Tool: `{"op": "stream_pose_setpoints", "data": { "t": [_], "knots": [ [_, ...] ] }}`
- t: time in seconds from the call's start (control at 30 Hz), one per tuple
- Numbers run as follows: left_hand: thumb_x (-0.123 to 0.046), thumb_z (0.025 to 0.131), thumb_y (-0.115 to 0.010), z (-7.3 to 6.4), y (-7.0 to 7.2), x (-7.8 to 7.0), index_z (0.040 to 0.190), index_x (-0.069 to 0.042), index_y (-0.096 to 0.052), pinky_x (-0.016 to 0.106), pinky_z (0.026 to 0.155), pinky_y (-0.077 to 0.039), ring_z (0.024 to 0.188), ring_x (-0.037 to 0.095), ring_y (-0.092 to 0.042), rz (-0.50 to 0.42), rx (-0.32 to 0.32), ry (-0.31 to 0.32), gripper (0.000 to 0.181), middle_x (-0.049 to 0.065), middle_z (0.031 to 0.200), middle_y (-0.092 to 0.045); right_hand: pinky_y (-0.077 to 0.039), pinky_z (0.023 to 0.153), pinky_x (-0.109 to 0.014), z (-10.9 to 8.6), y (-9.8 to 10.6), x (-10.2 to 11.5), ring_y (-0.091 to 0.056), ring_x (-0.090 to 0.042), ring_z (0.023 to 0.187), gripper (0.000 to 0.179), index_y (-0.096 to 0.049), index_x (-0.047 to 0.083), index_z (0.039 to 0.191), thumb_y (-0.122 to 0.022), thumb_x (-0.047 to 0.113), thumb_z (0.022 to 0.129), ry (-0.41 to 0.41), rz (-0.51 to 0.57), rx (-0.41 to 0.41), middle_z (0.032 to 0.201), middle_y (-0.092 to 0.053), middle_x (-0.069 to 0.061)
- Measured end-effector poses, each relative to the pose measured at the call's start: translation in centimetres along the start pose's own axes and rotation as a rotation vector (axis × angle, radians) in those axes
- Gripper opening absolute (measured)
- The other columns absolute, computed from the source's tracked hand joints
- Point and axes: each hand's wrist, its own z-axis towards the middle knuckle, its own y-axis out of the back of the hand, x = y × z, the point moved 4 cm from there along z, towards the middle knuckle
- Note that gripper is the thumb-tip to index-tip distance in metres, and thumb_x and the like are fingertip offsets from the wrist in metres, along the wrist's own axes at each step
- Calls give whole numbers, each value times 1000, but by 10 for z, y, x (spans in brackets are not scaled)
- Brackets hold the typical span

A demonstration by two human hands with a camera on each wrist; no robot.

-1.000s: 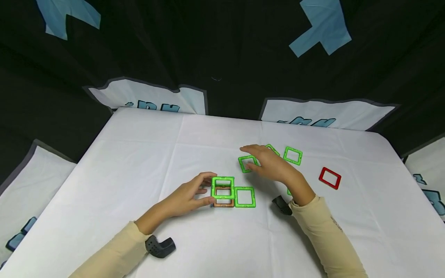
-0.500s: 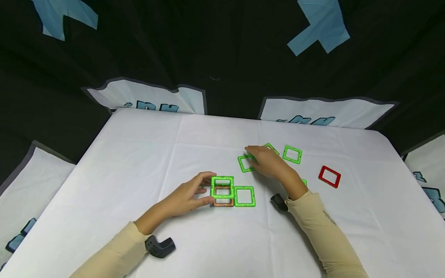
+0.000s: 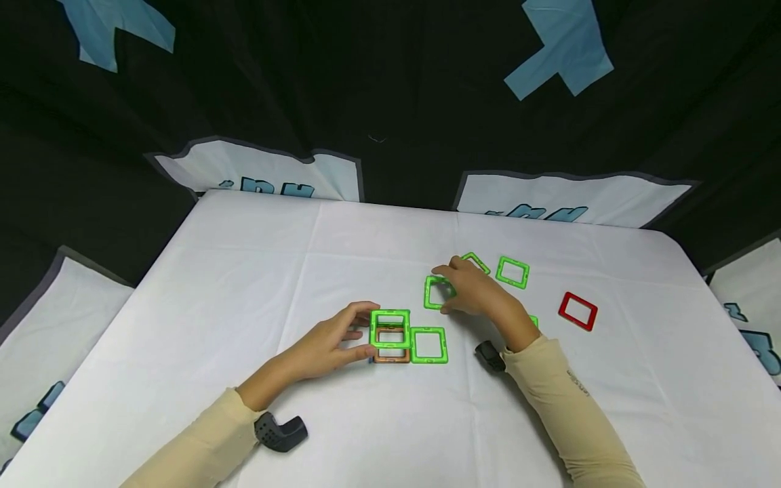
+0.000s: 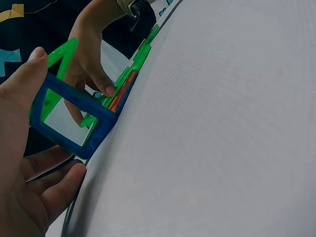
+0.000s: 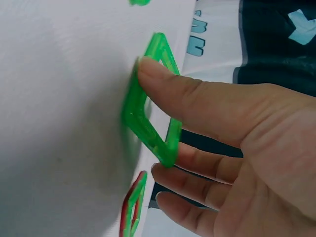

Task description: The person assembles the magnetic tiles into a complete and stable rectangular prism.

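Note:
My left hand [image 3: 332, 346] holds a small box-like build of magnetic tiles at its left side, thumb near, fingers far. A green square tile [image 3: 390, 312] tops it, an orange square tile [image 3: 392, 360] lies at the bottom, and a blue square tile [image 4: 102, 136] stands as the side facing the left wrist. Flat against the build's right side lies another green square tile [image 3: 430, 360]. Farther back, my right hand [image 3: 476, 291] pinches a loose green square tile [image 5: 136, 113], thumb on its face, fingers at the far edge; the tile is tilted over the cloth.
Beyond the right hand lie a partly covered green tile [image 3: 478, 260] and a green square tile [image 3: 510, 283]. A red square tile [image 3: 563, 302] is farther right. One more green piece [image 3: 535, 321] peeks out beside the right forearm. White cloth [image 3: 244, 271] covers the table.
My right hand has come down onto the loose green tile and taken hold of it; the tile has turned and shifted slightly nearer. The left hand and the build have stayed put.

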Motion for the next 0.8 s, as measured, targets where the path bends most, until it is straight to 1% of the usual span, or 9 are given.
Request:
{"op": "stream_pose_setpoints", "data": {
  "t": [0.07, 0.2, 0.3, 0.4, 0.5, 0.6, 0.7, 0.8],
  "knots": [
    [-41, 85, -60, 0, 0, 0, 136, -22, -28, 27, 94, -48, 114, 20, -55, 4, 0, 3, 63, 5, 130, -48, -46, 83, -36, -1, 2, 1, -47, -23, 97, 66, -50, 12, 130, -79, 19, 71, 4, 7, -5, 110, -48, -12],
    [-40, 85, -61, 0, 0, 0, 136, -21, -28, 27, 94, -49, 114, 20, -55, 4, 0, 4, 63, 6, 130, -48, -47, 81, -35, -4, 6, 6, -49, -21, 93, 50, -54, 12, 125, -72, 13, 78, 30, 15, -7, 106, -50, -10],
    [-40, 85, -61, 0, 0, 1, 136, -21, -28, 27, 94, -49, 114, 21, -55, 1, -1, 6, 64, 7, 130, -48, -48, 79, -33, -8, 11, 11, -53, -19, 89, 36, -60, 9, 118, -66, 9, 83, 65, 10, -17, 102, -55, -8],
    [-41, 85, -61, 0, 0, 1, 136, -21, -28, 27, 94, -48, 113, 20, -55, -2, 3, 9, 64, 7, 131, -47, -50, 76, -31, -15, 18, 16, -56, -17, 86, 26, -65, 7, 110, -64, 6, 84, 103, -7, -29, 98, -58, -6],
    [-41, 85, -60, 0, 0, 1, 136, -21, -28, 27, 94, -49, 113, 20, -56, -1, 5, 11, 64, 7, 131, -47, -51, 75, -30, -27, 28, 23, -57, -17, 86, 22, -67, 7, 104, -66, 5, 82, 144, -13, -45, 97, -59, -6],
    [-41, 85, -60, 0, 0, 1, 136, -21, -28, 27, 93, -49, 112, 21, -56, 4, 3, 7, 64, 7, 131, -47, -51, 73, -30, -44, 41, 29, -58, -17, 85, 21, -68, 8, 101, -68, 6, 80, 169, -10, -83, 98, -60, -5],
    [-41, 85, -60, 0, 0, 1, 136, -21, -28, 28, 94, -49, 111, 20, -57, 6, 0, 4, 63, 7, 131, -47, -50, 69, -27, -60, 52, 36, -58, -14, 80, 21, -69, 8, 99, -70, 7, 78, 192, -7, -120, 95, -60, -3],
    [-39, 87, -59, 0, 0, 2, 136, -20, -28, 28, 94, -48, 113, 20, -55, 3, -1, -1, 61, 7, 130, -48, -49, 64, -21, -73, 56, 49, -58, -9, 73, 20, -71, 9, 95, -73, 8, 75, 263, -23, -146, 88, -60, 1]
  ]
}}
